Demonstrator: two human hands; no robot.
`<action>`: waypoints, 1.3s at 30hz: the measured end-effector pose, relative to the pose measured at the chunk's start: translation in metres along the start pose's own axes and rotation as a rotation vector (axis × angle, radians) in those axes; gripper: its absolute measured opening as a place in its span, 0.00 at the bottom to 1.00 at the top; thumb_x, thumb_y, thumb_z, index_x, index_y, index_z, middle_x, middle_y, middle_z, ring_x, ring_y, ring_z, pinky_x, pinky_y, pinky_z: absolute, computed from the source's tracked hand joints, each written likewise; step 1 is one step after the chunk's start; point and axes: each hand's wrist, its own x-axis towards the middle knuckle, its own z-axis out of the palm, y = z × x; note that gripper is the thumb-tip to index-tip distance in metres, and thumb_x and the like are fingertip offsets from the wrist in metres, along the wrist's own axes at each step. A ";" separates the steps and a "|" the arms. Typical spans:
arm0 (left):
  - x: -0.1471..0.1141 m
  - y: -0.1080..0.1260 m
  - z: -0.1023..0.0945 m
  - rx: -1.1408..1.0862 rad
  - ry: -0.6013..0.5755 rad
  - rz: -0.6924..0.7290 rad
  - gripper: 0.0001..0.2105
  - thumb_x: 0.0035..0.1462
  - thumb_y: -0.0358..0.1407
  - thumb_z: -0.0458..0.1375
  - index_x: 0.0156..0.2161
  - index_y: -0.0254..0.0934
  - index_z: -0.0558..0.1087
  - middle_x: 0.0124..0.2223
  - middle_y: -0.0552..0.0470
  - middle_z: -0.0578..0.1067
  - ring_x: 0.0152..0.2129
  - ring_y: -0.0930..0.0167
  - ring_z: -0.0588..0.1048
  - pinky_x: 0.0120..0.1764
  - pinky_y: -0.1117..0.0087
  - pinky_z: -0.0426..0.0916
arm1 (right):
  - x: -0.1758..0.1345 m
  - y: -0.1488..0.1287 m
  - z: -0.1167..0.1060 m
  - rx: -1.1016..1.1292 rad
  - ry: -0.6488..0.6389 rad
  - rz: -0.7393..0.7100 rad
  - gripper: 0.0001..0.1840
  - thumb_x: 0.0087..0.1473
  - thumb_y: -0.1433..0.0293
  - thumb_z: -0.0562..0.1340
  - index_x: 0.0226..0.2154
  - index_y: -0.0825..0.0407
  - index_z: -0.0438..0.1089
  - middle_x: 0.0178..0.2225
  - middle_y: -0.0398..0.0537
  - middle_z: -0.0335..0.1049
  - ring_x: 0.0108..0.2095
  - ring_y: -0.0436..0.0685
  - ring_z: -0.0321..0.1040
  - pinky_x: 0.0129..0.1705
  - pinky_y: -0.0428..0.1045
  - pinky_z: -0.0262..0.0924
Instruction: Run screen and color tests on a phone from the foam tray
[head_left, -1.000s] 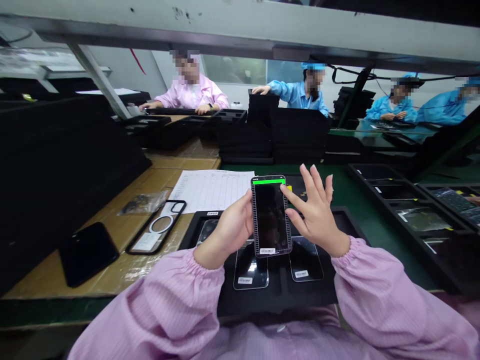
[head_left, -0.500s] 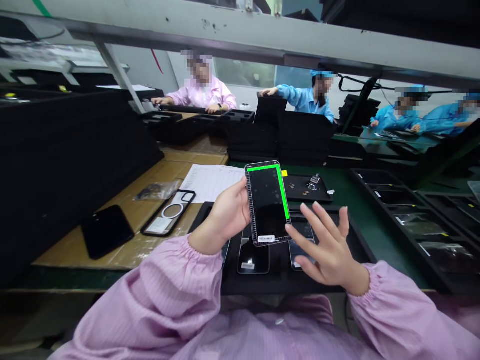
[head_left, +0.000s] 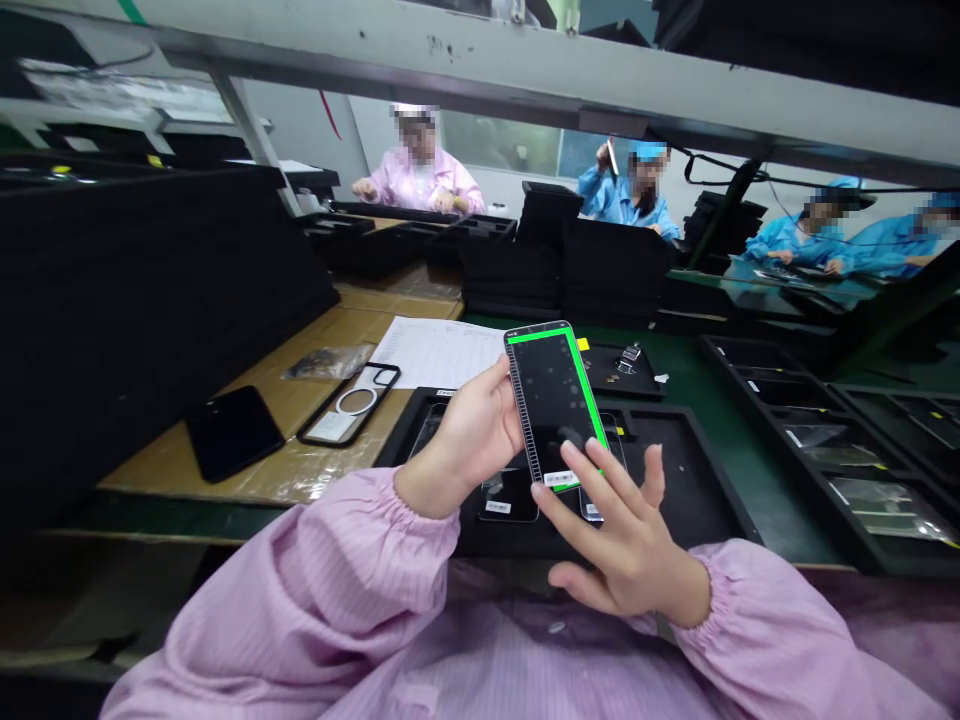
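Observation:
My left hand point(head_left: 472, 440) grips a smartphone point(head_left: 555, 400) by its left edge and holds it up, tilted, above a black foam tray point(head_left: 690, 480). The dark screen shows a bright green line along its top and right edges and a small white barcode label near the bottom. My right hand point(head_left: 619, 535) is spread open just below the phone, its fingertips touching the screen's lower edge near the label. Under the hands, two more phones point(head_left: 510, 495) lie flat in the tray, partly hidden.
A black phone point(head_left: 232, 430), a clear case with a ring point(head_left: 349, 405), a plastic bag point(head_left: 326, 362) and a printed sheet point(head_left: 439, 350) lie on the brown bench at left. Black trays point(head_left: 817, 425) line the green mat at right. Several people work at benches behind.
The green line has grown along the top and down the right edge. My right hand slid from the screen's top to its bottom edge. The phone tilted rightwards.

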 end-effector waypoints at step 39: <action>-0.072 -0.058 -0.022 -0.135 -0.224 -0.196 0.29 0.69 0.49 0.38 0.66 0.34 0.58 0.57 0.39 0.73 0.56 0.58 0.71 0.59 0.56 0.57 | 0.012 -0.008 -0.017 0.338 -0.128 0.181 0.26 0.72 0.57 0.45 0.52 0.56 0.69 0.68 0.63 0.44 0.69 0.72 0.39 0.66 0.72 0.26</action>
